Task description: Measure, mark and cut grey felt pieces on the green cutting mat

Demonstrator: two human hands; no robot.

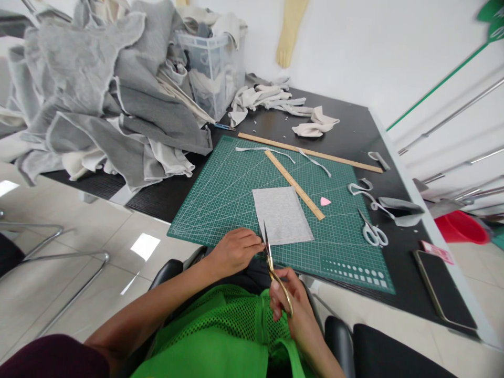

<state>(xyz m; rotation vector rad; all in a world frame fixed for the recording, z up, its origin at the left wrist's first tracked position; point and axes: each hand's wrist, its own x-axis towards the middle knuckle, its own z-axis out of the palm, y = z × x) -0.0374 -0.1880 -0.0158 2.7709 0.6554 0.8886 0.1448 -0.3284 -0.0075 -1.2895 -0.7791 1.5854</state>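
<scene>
A light grey square of cloth point(282, 214) lies flat on the green cutting mat point(212, 194). My left hand point(239, 251) is closed, with its fingertips pinching at the cloth's lower left corner. In my right hand point(290, 294) I hold gold-handled scissors point(271, 262), fingers through the loops. Their slightly parted blades point away from me, over the left edge of the cloth near that corner. A short wooden ruler point(295, 185) touches the cloth's right side, and a pink tailor's chalk point(325, 201) sits to its right.
A long wooden ruler point(311, 152) and thin cloth strips point(315, 163) lie across the far mat. White-handled scissors point(374, 234) and a phone point(444, 287) are at right. Grey fabric point(86, 68) is heaped at left beside a clear plastic bin point(214, 73); scraps point(263, 98) lie behind.
</scene>
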